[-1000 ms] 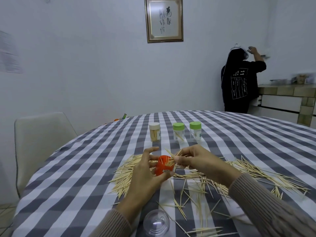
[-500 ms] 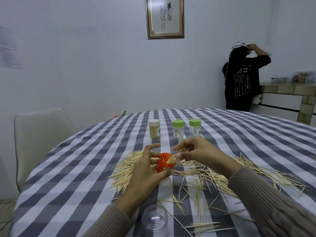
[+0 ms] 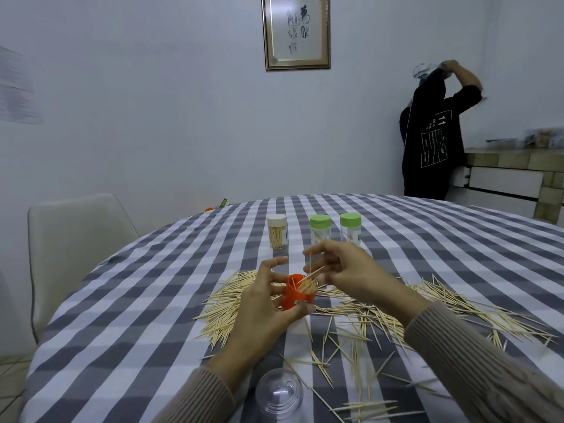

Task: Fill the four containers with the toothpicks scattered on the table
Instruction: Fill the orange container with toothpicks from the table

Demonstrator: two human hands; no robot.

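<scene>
The left hand (image 3: 265, 303) grips a small orange cup (image 3: 297, 293) at the middle of the counter (image 3: 122, 331), its thumb curled round the near side and its fingers wrapped round the left side, with the forefinger lifted off. The cup tilts a little to the right and several toothpicks stick out of its open mouth. The right hand (image 3: 351, 273) hangs just beyond and right of the cup, its thumb and fingers pinching a few toothpicks (image 3: 314, 271) whose lower ends reach into the cup's mouth.

Loose toothpicks (image 3: 457, 309) lie scattered over the checked cloth: a thick heap left of the cup, a wide spread to the right, and thinner strays nearer the person. Farther back stand three upright jars in a row: a white-capped jar (image 3: 277, 231) on the left, packed with toothpicks, and two green-capped jars (image 3: 320, 230) (image 3: 350, 228) to its right, each holding only a few. A clear plastic dome lid (image 3: 279, 398) sits at the near edge, between the two sleeves.

A pale chair (image 3: 76, 239) stands at the far left of the counter. A framed picture (image 3: 296, 32) hangs on the wall behind, and another person in a dark top (image 3: 430, 141) stands at the far right, facing the wall.
</scene>
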